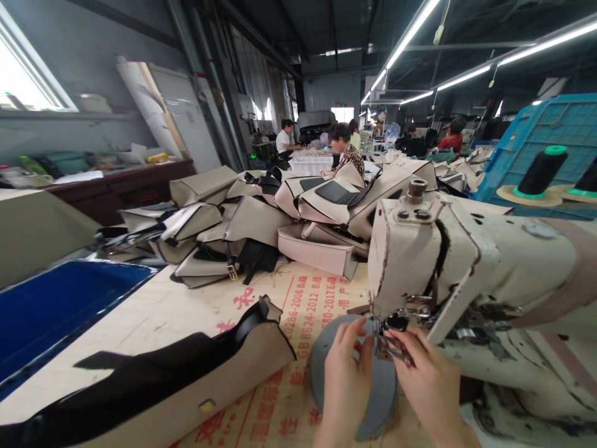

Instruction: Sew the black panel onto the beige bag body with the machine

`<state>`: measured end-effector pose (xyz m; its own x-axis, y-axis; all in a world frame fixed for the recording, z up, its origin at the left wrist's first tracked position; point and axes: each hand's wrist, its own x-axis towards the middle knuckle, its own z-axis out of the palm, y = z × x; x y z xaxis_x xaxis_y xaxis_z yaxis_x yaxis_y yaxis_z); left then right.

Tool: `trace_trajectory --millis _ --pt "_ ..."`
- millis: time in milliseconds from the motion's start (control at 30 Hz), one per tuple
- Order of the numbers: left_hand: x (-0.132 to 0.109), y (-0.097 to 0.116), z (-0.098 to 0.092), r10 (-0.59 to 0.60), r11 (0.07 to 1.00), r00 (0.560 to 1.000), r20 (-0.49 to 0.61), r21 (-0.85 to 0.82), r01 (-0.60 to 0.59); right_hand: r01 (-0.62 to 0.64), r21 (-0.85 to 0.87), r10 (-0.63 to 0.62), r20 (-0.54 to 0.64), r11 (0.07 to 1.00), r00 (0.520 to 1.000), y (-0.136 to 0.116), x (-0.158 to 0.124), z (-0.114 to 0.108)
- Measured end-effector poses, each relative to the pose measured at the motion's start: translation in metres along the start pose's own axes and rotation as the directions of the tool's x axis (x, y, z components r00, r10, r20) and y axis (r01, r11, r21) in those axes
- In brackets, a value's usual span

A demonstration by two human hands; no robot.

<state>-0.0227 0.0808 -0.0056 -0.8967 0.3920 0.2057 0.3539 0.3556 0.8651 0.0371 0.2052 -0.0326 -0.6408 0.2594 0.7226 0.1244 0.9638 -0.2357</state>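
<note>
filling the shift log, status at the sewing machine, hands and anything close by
Left hand over grey disc, by the machine. Right hand at metal parts, grip unclear. Bag piece to the left, untouched; bag pile beyond.

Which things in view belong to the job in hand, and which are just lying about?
Probably in the job:
sewing machine
grey disc below the left hand
small tool in the right hand

Seemingly lying about:
blue crate
pile of beige pieces
nearer beige piece
</note>
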Motion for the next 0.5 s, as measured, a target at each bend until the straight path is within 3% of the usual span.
trace_trajectory --millis 67,167,267,333,400,433,467,500 --pt "0.01 0.003 -0.002 0.131 0.976 0.99 0.05 0.167 -0.137 0.001 0.001 -0.001 0.005 1.0 1.0 -0.001 0.0 0.001" --pt "0.022 0.003 -0.004 0.242 0.872 0.947 0.213 0.381 -0.308 -0.023 0.004 0.023 0.023 1.0 0.999 -0.002 0.001 0.003" --pt "0.025 -0.002 -0.009 0.273 0.838 0.925 0.266 0.406 -0.364 -0.054 0.059 0.054 -0.006 0.997 0.999 -0.003 -0.002 0.001" --pt "0.023 -0.009 -0.018 0.203 0.935 0.967 0.154 0.262 -0.238 -0.067 0.15 0.075 -0.049 0.986 0.996 -0.003 -0.008 -0.003" --pt "0.019 -0.016 -0.029 0.021 0.997 1.0 0.011 -0.068 -0.02 -0.087 0.266 0.109 -0.07 0.96 0.992 -0.004 -0.018 -0.009" --pt "0.017 -0.019 -0.035 -0.088 0.951 0.996 -0.028 -0.3 0.075 -0.112 0.321 0.14 -0.066 0.94 0.988 -0.006 -0.024 -0.012" --pt "0.015 -0.022 -0.04 -0.186 0.833 0.982 -0.032 -0.536 0.141 -0.147 0.365 0.178 -0.054 0.919 0.982 -0.008 -0.031 -0.014" --pt "0.014 -0.024 -0.043 -0.264 0.657 0.964 -0.01 -0.734 0.173 -0.189 0.395 0.222 -0.039 0.899 0.974 -0.01 -0.037 -0.015"
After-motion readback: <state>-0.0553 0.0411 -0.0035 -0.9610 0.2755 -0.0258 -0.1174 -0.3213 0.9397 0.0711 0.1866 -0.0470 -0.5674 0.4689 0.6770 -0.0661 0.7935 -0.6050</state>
